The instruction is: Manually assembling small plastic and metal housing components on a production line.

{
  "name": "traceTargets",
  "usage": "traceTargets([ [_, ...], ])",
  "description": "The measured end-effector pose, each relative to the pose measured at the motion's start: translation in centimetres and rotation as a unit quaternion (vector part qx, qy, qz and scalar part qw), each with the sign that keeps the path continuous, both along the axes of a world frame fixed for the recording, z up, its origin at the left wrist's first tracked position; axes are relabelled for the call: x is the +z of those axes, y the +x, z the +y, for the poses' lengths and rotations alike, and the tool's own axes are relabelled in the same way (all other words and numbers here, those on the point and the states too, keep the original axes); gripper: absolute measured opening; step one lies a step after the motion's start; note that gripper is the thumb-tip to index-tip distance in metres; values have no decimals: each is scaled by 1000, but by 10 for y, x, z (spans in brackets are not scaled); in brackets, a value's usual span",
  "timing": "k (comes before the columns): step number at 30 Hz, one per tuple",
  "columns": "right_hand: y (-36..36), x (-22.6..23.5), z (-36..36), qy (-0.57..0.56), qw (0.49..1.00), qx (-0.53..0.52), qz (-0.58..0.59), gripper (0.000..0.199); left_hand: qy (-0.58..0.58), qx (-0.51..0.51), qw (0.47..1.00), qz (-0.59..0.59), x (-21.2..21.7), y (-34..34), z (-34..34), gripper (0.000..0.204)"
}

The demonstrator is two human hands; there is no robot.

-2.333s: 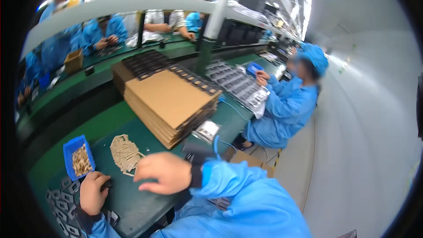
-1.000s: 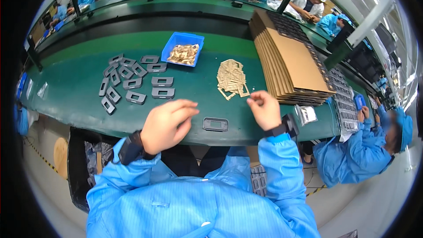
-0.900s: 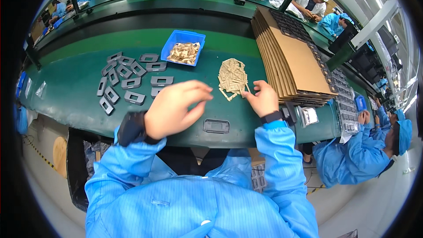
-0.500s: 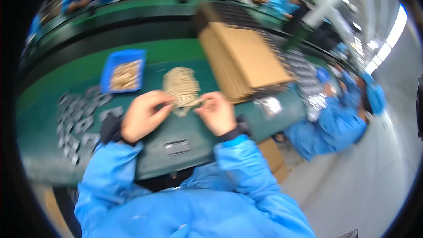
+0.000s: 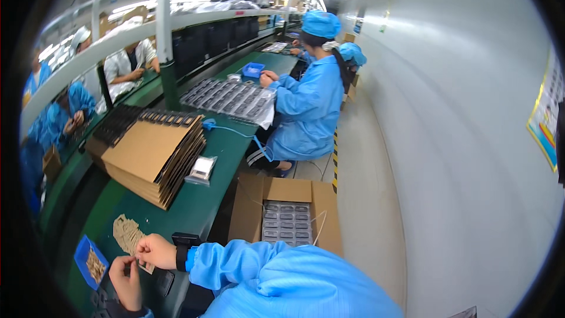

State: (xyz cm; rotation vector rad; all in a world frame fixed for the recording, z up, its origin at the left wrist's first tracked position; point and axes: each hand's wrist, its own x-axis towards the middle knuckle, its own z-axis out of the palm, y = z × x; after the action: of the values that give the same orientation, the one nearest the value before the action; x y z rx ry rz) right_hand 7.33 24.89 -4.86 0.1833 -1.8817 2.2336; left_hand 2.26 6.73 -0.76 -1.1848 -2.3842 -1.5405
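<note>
At the lower left, my left hand (image 5: pixel 126 282) and my right hand (image 5: pixel 156 251) meet with fingertips pinched together. Whatever lies between the fingers is too small to make out. Just beyond them a beige, ridged flat piece (image 5: pixel 126 233) rests on the green bench, its near end partly covered by my hands. A blue tray (image 5: pixel 80 254) stands left of my hands, holding several small tan pieces (image 5: pixel 95 267). Beside my right wrist lies a small dark rectangular part (image 5: pixel 165 283). More dark parts (image 5: pixel 100 299) show at the lower left edge.
A stack of cardboard sheets (image 5: pixel 147 152) stands farther along the bench, near a clear bag (image 5: pixel 202 169). Beyond it are trays of dark parts (image 5: pixel 229 99) and a co-worker in blue (image 5: pixel 312 103). An open carton (image 5: pixel 323 215) with packed parts sits right of the bench.
The view has swung to the right, bringing the aisle and co-worker into sight. My hands, apart at the beige piece before, are now together at its near end.
</note>
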Motion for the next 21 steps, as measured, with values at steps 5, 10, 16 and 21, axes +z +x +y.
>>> traceTargets([
  [5, 47, 42, 10, 8, 999, -48, -22, 12, -62, -13, 966, 252, 44, 50, 24, 13],
  [10, 65, 39, 17, -51, 998, -20, -19, 14, -61, 1, 950, 306, 60, 79, 35, 14],
  [16, 83, 40, 24, -2, 1000, -10, 17, 19, -128, 4, 930, 343, 63, 98, 38, 16],
  [21, 87, 37, 23, 17, 1000, 12, -3, 19, -171, 19, 920, 351, 54, 100, 38, 15],
])
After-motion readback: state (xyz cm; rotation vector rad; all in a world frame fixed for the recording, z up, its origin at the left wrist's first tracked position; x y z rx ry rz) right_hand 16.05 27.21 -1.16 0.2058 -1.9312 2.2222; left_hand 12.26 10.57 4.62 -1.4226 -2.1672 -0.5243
